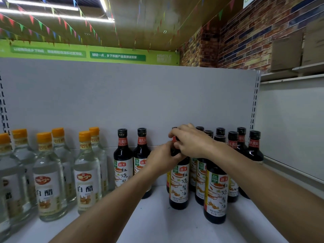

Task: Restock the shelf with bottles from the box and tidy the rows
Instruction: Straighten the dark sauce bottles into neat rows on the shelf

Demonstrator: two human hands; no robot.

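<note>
White shelf (157, 216), grey back panel (140, 95): one dark soy sauce bottle (179, 186) stood upright at centre, its neck gripped by the left hand (163, 160) and its top by the right hand (191, 141). Further soy sauce bottles (216, 193) clustered just right; clear vinegar bottles (50, 181), orange-capped, ranged left.

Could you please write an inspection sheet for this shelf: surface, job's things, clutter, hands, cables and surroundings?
Surface: white shelf, partly bare in front.
Job's things: held bottle upright, base on the shelf; other soy bottles beside and behind it.
Clutter: nothing seen.
Hands: left hand and right hand both grip the held bottle's neck.
Cables: nothing seen.
Surroundings: vinegar bottles at left; grey back panel; brick wall at upper right.
</note>
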